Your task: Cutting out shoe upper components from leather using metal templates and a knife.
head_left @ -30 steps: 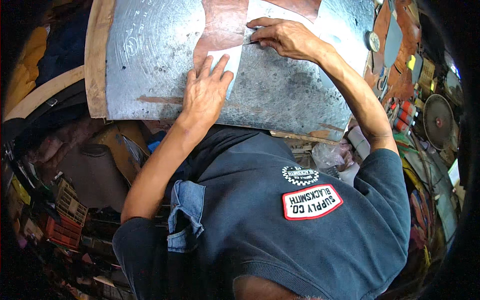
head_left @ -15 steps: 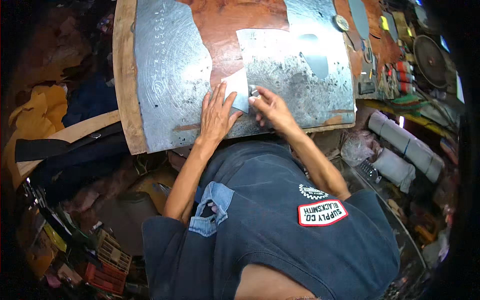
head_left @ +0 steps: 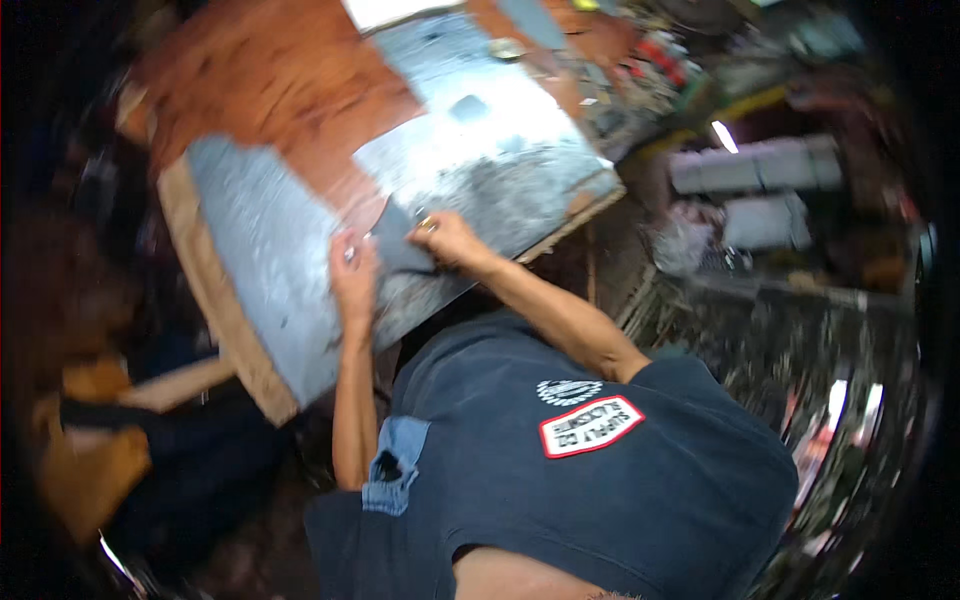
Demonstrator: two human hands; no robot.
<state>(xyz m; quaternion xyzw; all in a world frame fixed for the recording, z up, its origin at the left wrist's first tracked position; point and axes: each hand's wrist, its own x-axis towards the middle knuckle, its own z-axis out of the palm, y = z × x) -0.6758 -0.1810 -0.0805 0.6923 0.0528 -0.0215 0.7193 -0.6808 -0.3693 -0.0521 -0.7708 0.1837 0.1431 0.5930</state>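
Observation:
A dark grey flat piece (head_left: 398, 238), like leather or thin sheet, lies between my two hands near the front edge of the work table. My left hand (head_left: 352, 278) is closed at its left side, fingers curled; blur hides what they grip. My right hand (head_left: 448, 242) is closed too, at the piece's right edge, around a small thing with a shiny, yellowish glint whose kind I cannot tell. Beneath lies a scuffed grey metal sheet (head_left: 255, 225), partly covered by a large reddish-brown leather sheet (head_left: 270, 75).
A wooden border (head_left: 205, 290) edges the table's left side. At the far right of the tabletop are a small round object (head_left: 506, 49) and a grey cut piece (head_left: 533, 22). Pale rolls (head_left: 755, 165) and a clear plastic bag (head_left: 685, 238) lie off to the right.
The whole view has swung, so the table appears tilted. My left hand has gone from lying flat with spread fingers to curled. The piece between my hands now looks dark instead of white.

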